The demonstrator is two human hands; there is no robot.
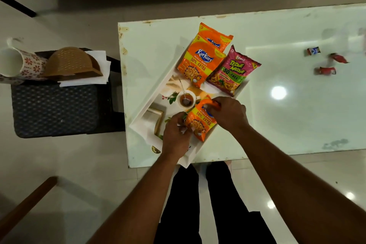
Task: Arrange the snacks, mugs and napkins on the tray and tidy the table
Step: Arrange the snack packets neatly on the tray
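Note:
A white printed tray [142, 117] lies slanted on the left part of the pale table [287, 117]. On its far end rest two orange Kurkure packets [202, 63] and a pink Tedhe Medhe packet [233, 71]. Both hands hold a third orange Kurkure packet [200, 123] over the tray's near half: my left hand [175, 134] grips its lower left edge, my right hand [227, 113] pinches its top. A floral mug [17, 63] lies on its side on a dark stool [55, 109] at left, beside a brown napkin holder [73, 63] on white napkins [99, 77].
Three small wrapped candies [326, 70] lie scattered at the table's far right. A dark sofa edge runs along the top, and a wooden chair arm [25, 206] shows at lower left. My legs stand at the table's near edge.

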